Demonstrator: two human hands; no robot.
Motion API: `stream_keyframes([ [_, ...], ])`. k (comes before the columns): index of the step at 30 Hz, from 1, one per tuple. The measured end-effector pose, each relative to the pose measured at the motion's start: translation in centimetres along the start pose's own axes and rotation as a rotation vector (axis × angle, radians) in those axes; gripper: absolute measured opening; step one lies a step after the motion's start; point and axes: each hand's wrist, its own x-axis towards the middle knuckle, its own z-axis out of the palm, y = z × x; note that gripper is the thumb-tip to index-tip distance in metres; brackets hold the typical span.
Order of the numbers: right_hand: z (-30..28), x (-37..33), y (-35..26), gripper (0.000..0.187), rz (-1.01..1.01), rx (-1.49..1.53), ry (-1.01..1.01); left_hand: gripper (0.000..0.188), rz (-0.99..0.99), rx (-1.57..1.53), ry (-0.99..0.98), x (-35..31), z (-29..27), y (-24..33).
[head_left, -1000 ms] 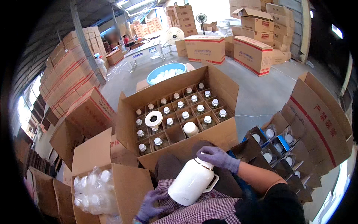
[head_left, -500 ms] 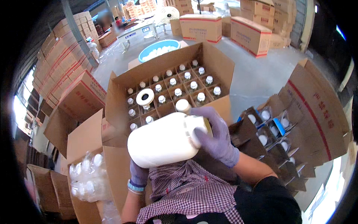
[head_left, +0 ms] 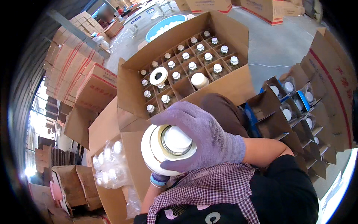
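Observation:
My right hand (head_left: 209,140), in a greyish-purple knit glove, curls round the top of a large white bottle (head_left: 151,149). Its fingers and thumb lie on either side of the white cap (head_left: 176,140), which faces up toward me. Behind and below the bottle is my left hand (head_left: 164,176); only the cuff and a blue wristband show, its fingers hidden. Just beyond stands an open carton (head_left: 130,108) with cardboard dividers, holding several clear bottles with white caps (head_left: 192,66). A larger white-capped bottle (head_left: 199,80) and a white ring-shaped piece with a dark centre (head_left: 158,76) sit among them.
At right, an open carton (head_left: 332,100) has dividers and bagged white-capped bottles. A carton on the left holds plastic-wrapped bottles (head_left: 110,168). Behind are a blue basin (head_left: 179,18) of white pieces, stacked cartons (head_left: 71,59) and a distant person.
The white bottle has turned from lying sideways to showing its capped top. My right hand has shifted round that top. The whole view has tilted downward.

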Motion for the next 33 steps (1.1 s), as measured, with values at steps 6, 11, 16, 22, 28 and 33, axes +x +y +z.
stream_keyframes([
  [6, 1.0, -0.1, 0.1, 0.060, -0.034, 0.105, 0.063, 0.071, -0.001, 0.014, 0.015, -0.5, 0.0, -0.2],
  [11, 1.0, -1.0, 3.0, 0.063, 0.037, 0.048, 0.073, 0.075, 0.016, 0.200, 0.007, -0.1, -0.2, 1.4],
  [16, 3.1, -0.2, 6.2, 0.050, 0.380, 0.150, 0.409, 0.080, 0.476, 1.085, 0.291, -1.4, -2.1, 3.0],
  [22, 4.0, 3.1, 15.0, 0.042, 0.105, 0.253, -0.091, 0.060, 0.197, -0.189, 0.315, -2.9, -2.6, 1.9],
  [28, -1.8, 0.5, 34.0, 0.052, 0.642, -1.098, -0.568, 0.074, 0.204, 0.041, 0.367, -1.8, -6.6, 2.3],
  [33, -2.6, 0.9, 34.6, 0.071, 0.658, -1.084, -0.650, 0.074, 0.253, 0.079, 0.341, -1.3, -7.3, 2.7],
])
